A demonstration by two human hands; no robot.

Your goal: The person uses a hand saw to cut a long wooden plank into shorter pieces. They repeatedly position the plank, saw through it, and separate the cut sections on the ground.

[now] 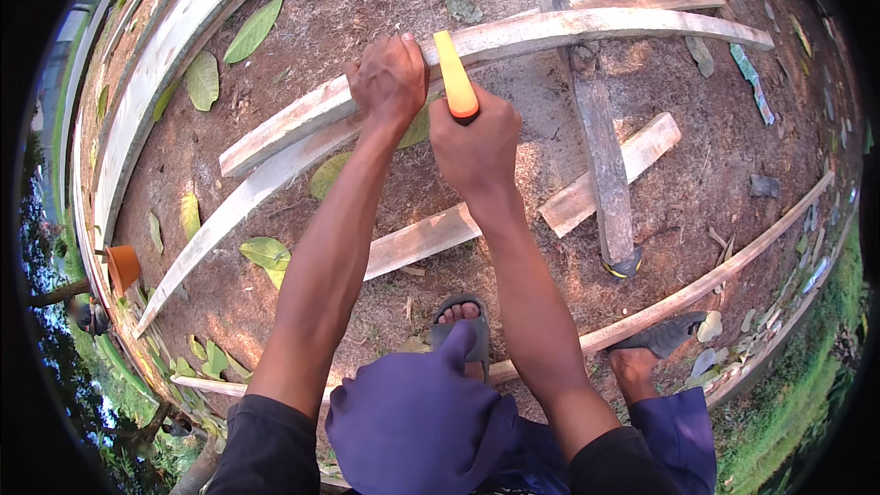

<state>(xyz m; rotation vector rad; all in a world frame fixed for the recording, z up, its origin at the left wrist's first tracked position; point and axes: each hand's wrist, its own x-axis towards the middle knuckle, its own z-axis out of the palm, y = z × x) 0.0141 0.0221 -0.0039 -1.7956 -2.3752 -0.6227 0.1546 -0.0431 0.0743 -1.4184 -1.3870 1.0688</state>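
My left hand [390, 78] is closed over the long pale wooden plank [298, 119] that runs across the upper middle. Just to its right, my right hand [478, 142] is wrapped round a tool with a tapered yellow-orange body [456, 78] and a dark edge. The tool's upper end reaches the plank; its working part is hidden, so I cannot tell its kind. A second plank [247, 197] lies under and beside the first. Toward its right, the long plank crosses a weathered grey timber [600, 156].
Short boards [423, 240] [612, 174] lie on the brown soil. A long thin strip [706, 282] crosses near my sandalled feet. At the grey timber's near end sits a black and yellow object [625, 266]. Large leaves [254, 29], long beams [174, 60] and an orange pot [123, 268] are leftward.
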